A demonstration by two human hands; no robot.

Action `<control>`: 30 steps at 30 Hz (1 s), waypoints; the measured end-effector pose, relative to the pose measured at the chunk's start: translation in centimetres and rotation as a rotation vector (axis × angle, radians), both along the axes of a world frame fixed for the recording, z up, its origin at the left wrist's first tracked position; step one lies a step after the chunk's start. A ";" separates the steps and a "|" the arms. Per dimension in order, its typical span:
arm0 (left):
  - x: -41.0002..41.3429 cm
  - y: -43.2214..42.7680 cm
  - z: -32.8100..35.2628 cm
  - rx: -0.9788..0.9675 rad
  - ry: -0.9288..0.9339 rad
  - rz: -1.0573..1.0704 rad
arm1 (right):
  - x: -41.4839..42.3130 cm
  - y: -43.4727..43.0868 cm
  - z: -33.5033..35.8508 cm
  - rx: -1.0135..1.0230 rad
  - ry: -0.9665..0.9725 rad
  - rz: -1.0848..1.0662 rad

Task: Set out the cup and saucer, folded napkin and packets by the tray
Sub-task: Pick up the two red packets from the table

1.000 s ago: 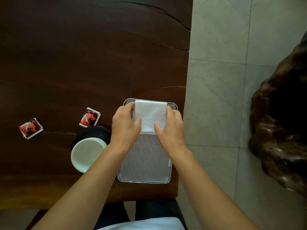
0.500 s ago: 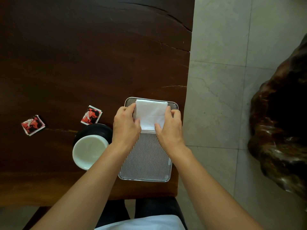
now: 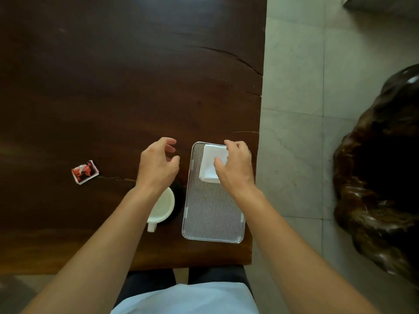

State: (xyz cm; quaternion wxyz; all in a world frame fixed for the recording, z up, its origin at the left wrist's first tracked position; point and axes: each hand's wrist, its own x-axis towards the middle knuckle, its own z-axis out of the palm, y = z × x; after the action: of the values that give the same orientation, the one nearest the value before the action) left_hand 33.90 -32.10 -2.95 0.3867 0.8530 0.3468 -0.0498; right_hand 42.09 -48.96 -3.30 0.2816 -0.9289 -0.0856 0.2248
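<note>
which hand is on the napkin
The right hand, pinching the napkin on the tray; the left hand hovers over the table, touching nothing.

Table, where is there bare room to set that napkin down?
Bare wood: the table beyond both hands, and between the packet and the left hand. The tray is bare at its near half. Crowded: cup and saucer sit close beside the tray, under the left wrist; the right hand grips the napkin.

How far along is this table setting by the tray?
Done: the cup sits on its saucer left of the tray, one packet lies farther left. In hand: the right hand grips the folded napkin, on the tray; the left hand holds nothing. Left: placing the napkin beside the tray.
</note>
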 end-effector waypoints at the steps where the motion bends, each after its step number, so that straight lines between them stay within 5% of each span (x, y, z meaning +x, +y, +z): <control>1: -0.6 0.8 0.5 -0.004 -0.010 0.008 | -0.6 0.6 0.4 0.013 -0.002 0.002; 14: -7.4 14.9 3.6 0.013 0.054 -0.025 | -7.1 14.2 3.2 0.010 0.005 0.059; 30: -12.4 22.7 -3.7 0.047 0.241 -0.017 | -7.6 19.7 -4.0 -0.332 0.149 0.155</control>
State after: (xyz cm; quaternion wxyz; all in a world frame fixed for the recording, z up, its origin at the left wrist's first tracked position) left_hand 21.50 -9.40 -6.64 0.3216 0.8526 0.3847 -0.1473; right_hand 34.47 -29.28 -7.31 0.1118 -0.9340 -0.0974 0.3251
